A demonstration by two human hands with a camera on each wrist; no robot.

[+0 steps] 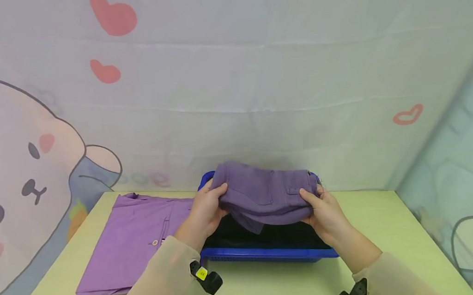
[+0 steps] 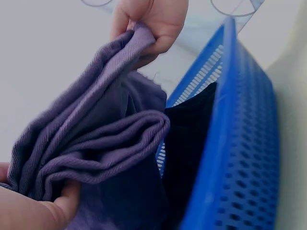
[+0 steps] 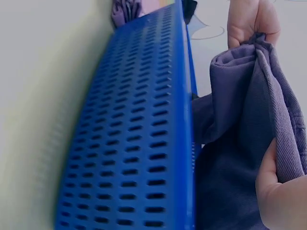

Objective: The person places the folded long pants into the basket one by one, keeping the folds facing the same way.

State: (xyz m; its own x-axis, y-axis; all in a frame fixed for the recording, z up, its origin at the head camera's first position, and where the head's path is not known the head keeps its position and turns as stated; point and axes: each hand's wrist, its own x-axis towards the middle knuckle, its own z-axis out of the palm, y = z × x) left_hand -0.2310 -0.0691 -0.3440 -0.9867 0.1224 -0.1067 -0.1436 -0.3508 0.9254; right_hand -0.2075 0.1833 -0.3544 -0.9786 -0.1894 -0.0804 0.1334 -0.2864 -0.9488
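Both hands hold a folded purple denim garment [image 1: 261, 192] above a blue basket [image 1: 265, 252]. My left hand [image 1: 206, 210] pinches its left end, thumb on top. The right hand [image 1: 325, 214] grips the other end near a small stitched tab or pocket. Layered folds of the twill cloth show in the left wrist view, with part of the garment hanging down. Inside the basket lies black cloth [image 1: 277, 238], partly hidden beneath the garment. Which kind of garment it is, I cannot tell.
A folded lighter purple garment [image 1: 131, 243] with a button lies on the pale green table [image 1: 393, 237], left of the basket. Behind the table hangs a printed backdrop [image 1: 281, 79] with hearts and a cartoon animal. Another printed sheet [image 1: 464, 185] hangs at the right.
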